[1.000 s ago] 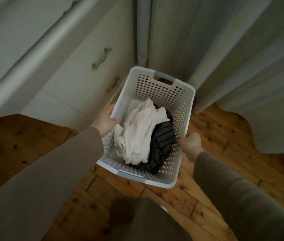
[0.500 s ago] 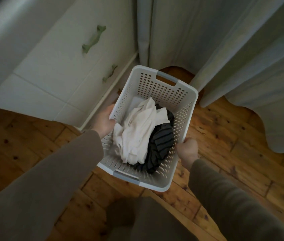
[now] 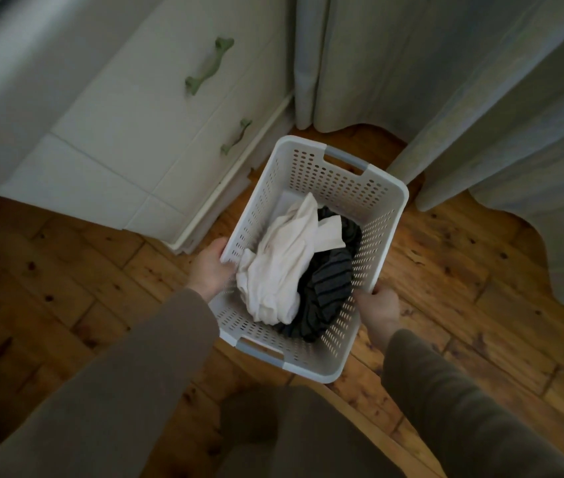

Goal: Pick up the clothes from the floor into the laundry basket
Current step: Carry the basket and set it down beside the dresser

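A white perforated laundry basket with grey handles is in the middle of the view, above the wooden floor. Inside it lie a crumpled white garment and a dark striped garment beside and partly under it. My left hand grips the basket's left rim. My right hand grips its right rim near the front corner. Both sleeves are brown. No clothes show on the floor.
A white chest of drawers with green handles stands to the left of the basket. Pale curtains hang behind and to the right, reaching the wooden floor. My legs fill the bottom of the view.
The basket has come away from the drawers and curtains toward the open floor, still held on both sides. The view has tilted, so more floor shows behind it.
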The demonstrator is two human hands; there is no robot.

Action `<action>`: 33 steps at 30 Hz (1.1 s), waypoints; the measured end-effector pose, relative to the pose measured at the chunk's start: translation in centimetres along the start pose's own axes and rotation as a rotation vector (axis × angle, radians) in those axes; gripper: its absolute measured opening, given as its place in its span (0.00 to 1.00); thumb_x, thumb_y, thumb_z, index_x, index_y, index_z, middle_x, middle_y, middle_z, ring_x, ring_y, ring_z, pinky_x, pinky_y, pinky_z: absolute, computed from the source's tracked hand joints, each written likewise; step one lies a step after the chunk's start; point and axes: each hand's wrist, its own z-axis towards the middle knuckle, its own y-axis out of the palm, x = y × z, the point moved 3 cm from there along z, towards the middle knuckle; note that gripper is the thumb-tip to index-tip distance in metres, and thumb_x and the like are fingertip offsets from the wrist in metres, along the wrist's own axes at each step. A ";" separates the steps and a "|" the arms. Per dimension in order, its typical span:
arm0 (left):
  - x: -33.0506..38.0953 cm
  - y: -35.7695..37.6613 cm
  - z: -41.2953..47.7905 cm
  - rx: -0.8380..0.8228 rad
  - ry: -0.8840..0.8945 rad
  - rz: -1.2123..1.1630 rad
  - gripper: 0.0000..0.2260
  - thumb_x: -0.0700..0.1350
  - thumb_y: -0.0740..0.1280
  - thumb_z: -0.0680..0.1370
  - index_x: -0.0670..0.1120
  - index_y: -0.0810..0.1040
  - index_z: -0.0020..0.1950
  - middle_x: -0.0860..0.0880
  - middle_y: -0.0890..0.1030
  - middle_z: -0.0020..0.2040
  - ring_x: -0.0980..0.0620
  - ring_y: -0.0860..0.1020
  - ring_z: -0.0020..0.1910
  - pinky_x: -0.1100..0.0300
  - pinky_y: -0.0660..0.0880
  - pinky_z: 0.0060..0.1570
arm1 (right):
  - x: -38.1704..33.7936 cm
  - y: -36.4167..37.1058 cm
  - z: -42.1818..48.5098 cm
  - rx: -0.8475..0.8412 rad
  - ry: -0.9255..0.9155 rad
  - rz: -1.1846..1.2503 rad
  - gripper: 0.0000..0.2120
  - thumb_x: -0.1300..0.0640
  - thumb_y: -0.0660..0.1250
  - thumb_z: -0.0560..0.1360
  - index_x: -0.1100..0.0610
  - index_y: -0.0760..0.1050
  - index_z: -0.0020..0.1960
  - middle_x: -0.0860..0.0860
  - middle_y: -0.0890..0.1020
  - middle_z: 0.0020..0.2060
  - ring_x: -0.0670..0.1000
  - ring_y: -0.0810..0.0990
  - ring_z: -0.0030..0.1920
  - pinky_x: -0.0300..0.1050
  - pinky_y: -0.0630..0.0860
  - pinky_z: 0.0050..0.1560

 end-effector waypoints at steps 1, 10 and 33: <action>-0.5 0.1 -1.0 0.030 -0.042 -0.027 0.18 0.34 0.62 0.75 0.41 0.71 0.64 0.40 0.77 0.61 0.43 0.76 0.58 0.55 0.71 0.53 | 0.0 0.1 -0.2 -0.003 0.012 0.012 0.14 0.65 0.62 0.75 0.67 0.73 0.60 0.63 0.80 0.53 0.61 0.79 0.51 0.50 0.76 0.49; -6.4 3.0 -6.6 0.317 -0.800 -0.782 0.15 0.34 0.63 0.75 0.32 0.70 0.62 0.37 0.77 0.49 0.40 0.77 0.49 0.48 0.76 0.52 | 0.6 1.5 -0.8 0.022 0.119 0.203 0.15 0.69 0.60 0.76 0.66 0.72 0.62 0.65 0.79 0.57 0.64 0.78 0.57 0.61 0.75 0.61; -3.9 -6.1 4.7 0.442 -0.444 -0.499 0.17 0.43 0.58 0.79 0.33 0.72 0.62 0.35 0.77 0.59 0.37 0.77 0.57 0.44 0.74 0.59 | -6.3 9.0 2.0 -0.113 -0.050 0.342 0.17 0.68 0.57 0.77 0.60 0.70 0.65 0.62 0.78 0.59 0.63 0.78 0.59 0.61 0.74 0.62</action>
